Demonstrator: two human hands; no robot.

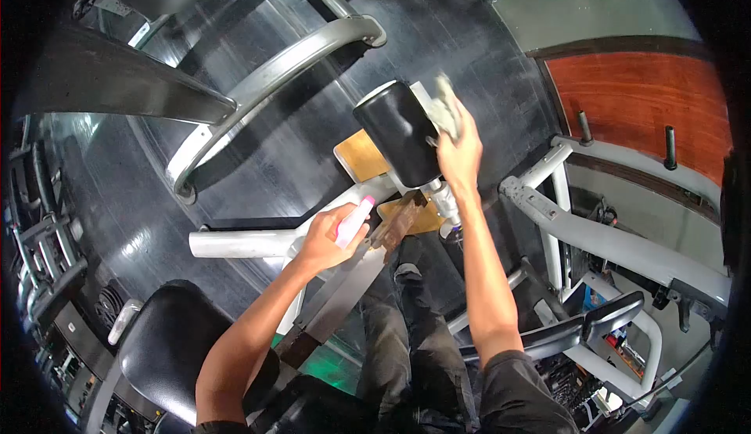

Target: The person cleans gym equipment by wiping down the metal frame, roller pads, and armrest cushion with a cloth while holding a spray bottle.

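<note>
My left hand (323,240) is closed around a small white bottle (355,223) with a pink top, held over the machine's metal frame. In my right hand (460,154) is a pale cloth (443,111), partly smeared by motion. That hand is at the right side of a black padded roller (397,133), with the cloth beside the pad's upper end. Whether the cloth touches the pad I cannot tell. Below the roller, a worn brown-and-grey beam (397,223) runs down toward my legs.
Yellow-brown plates (361,154) lie under the roller. A black seat pad (176,348) is at lower left. A curved grey tube frame (289,62) stands at upper left. On the right are another machine's white frame (618,242) and black bench pads (614,314).
</note>
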